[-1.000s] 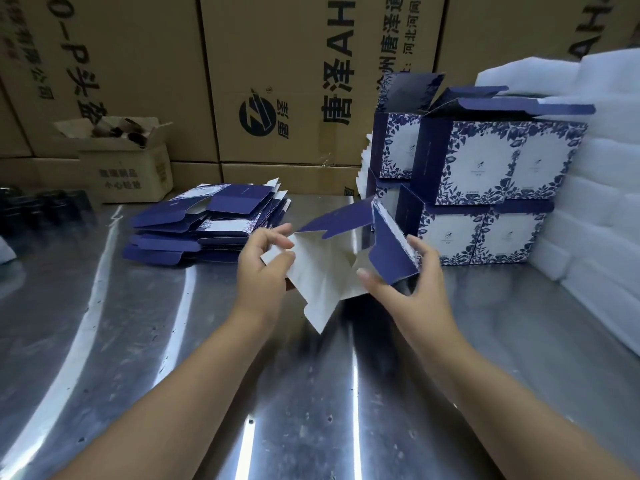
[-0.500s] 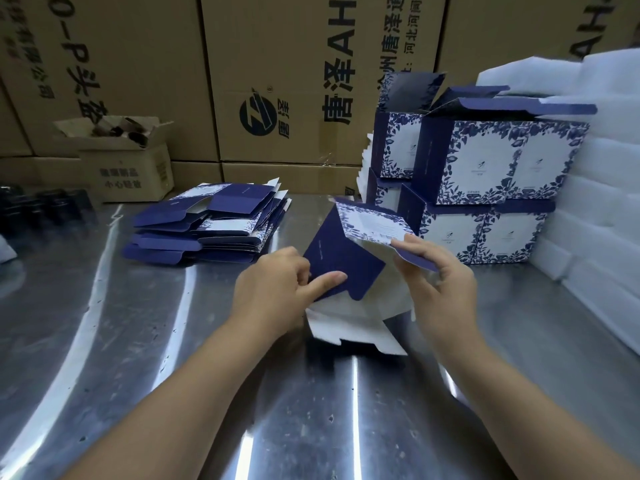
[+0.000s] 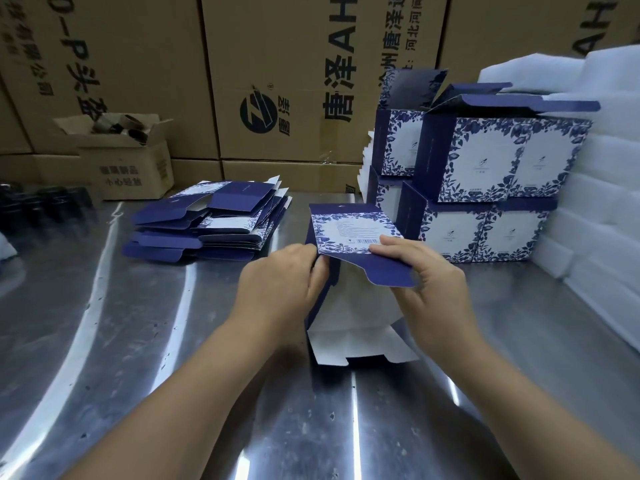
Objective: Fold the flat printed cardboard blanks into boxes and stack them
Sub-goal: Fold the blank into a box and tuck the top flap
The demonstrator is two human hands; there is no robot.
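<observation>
With the half-folded navy-and-white printed cardboard blank [image 3: 356, 317] resting on the shiny steel table [image 3: 166, 341] before me, my left grip [image 3: 280, 285] pinches its side wall and my right grip [image 3: 433, 282] pinches the patterned top flap [image 3: 349, 230], so I should crease squarely along the scores before tucking.

Part-folded blank [image 3: 349, 233]: navy card, white panel with blue floral border and barcode facing up, plain white inside showing below; stands upright on its lower flaps, pinched at the top by left hand [image 3: 277, 285] and right hand [image 3: 433, 282].
Flat blanks [image 3: 207, 220]: loose uneven pile, left of it.
Folded boxes [image 3: 485, 188]: two tiers, apparently more behind, top flaps open, just behind it at right.
</observation>
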